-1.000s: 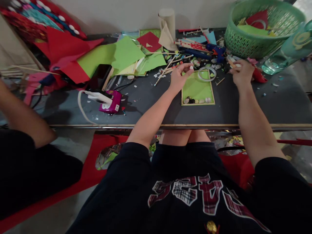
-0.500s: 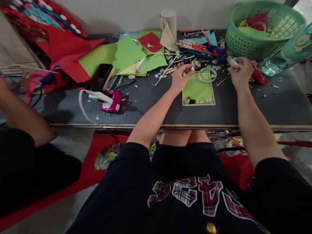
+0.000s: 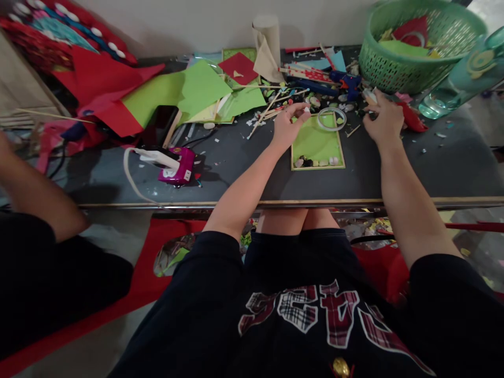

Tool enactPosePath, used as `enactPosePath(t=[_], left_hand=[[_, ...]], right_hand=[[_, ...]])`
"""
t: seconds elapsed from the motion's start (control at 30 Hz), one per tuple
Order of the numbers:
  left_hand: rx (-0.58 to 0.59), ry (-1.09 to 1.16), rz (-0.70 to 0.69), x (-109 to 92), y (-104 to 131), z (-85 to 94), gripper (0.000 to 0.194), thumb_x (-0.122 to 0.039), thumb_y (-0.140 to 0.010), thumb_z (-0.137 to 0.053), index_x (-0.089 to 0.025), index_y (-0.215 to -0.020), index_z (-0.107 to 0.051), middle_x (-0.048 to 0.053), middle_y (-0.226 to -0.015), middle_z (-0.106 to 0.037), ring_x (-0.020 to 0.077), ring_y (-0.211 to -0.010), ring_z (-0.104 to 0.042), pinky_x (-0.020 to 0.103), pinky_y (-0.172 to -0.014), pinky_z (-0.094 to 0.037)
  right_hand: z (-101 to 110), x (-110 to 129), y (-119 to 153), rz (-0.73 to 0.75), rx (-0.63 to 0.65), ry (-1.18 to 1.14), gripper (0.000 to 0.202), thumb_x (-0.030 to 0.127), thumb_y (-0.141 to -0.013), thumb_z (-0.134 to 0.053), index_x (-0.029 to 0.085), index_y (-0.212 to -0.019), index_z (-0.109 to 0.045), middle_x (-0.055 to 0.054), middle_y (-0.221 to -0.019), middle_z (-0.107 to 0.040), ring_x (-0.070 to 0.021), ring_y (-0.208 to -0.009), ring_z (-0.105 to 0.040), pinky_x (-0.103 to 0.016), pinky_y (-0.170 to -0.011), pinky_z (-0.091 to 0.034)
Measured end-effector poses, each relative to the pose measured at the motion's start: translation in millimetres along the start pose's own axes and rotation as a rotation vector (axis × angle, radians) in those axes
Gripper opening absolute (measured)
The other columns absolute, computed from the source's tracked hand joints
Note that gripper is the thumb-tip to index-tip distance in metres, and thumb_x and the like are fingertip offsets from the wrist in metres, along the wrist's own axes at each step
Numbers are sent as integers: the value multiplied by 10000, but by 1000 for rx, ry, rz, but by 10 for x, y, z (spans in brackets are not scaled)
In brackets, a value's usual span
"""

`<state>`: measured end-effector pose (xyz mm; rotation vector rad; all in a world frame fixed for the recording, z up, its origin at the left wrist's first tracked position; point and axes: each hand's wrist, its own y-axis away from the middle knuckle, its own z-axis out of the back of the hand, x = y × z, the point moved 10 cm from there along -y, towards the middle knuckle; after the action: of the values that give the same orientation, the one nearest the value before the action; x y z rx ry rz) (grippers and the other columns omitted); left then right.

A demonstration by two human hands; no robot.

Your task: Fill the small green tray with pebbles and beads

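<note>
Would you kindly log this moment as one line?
left hand: pinches small white piece | right hand: among clutter | green tray: between hands

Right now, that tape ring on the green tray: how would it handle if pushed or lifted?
The tape ring lies flat on the green tray, so it probably slides rather than rolls. It looks thin and hollow, likely light. Its edge overhangs the tray's rim, so a push may tip it off.

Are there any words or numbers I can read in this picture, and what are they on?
Plaid letters on the front of the black shirt: seen upside down from above and partly folded, so they cannot be read for sure.
Round mark on the teal bottle: a sign, too blurred to read.
Small white label on the pink device: too small to read.
Nothing else readable on the papers, the basket or the green tray.
</note>
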<state>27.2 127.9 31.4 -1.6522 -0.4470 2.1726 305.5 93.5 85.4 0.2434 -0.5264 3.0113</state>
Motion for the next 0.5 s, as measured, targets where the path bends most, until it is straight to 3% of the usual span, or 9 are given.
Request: enactPosePath(t=[0.23,0.37,0.43,0.5], left_hand=[[8,1,7,15,-12,-3,641,-768,-823,-618,-224,-1142,-737,77,-954,-744,190,-871,-704,302,-760,-527],[51,20,-36,-52,-1,-46,663,-779,-821,-605,-229,-1173,-726,87,-979,-753,201,-877,-708,312,-753,-533],[79,26,-57,-112,22,-80,654,-775,-825,-605,-233,-1170,-725,98,-1001,-761,216,-892,-714,324,-756,-538],[110,33,-75,-179,51,-116,641,-769,-836,-601,-235,-1166,-726,108,-1027,-767,234,-927,-722,344,-789,-548]], right_hand=[[118,-128,28,-95,-149,-165,671,143,-883,-660,239,-1520,-473,15,-1211,-766,-257,-1277,-597,-366,-1073,-444],[194,-149,-3,-42,-331,-324,371,195,-914,-613,161,-1284,-621,-49,-1083,-773,-211,-1065,-657,-349,-1017,-484],[175,-47,-20,37,-363,-492,201,261,-928,-593,193,-1098,-676,-85,-1118,-737,-190,-1039,-649,-342,-957,-523],[113,211,-21,175,-293,-687,219,460,-930,-612,262,-964,-698,-87,-1217,-683,-196,-1099,-629,-341,-888,-558]])
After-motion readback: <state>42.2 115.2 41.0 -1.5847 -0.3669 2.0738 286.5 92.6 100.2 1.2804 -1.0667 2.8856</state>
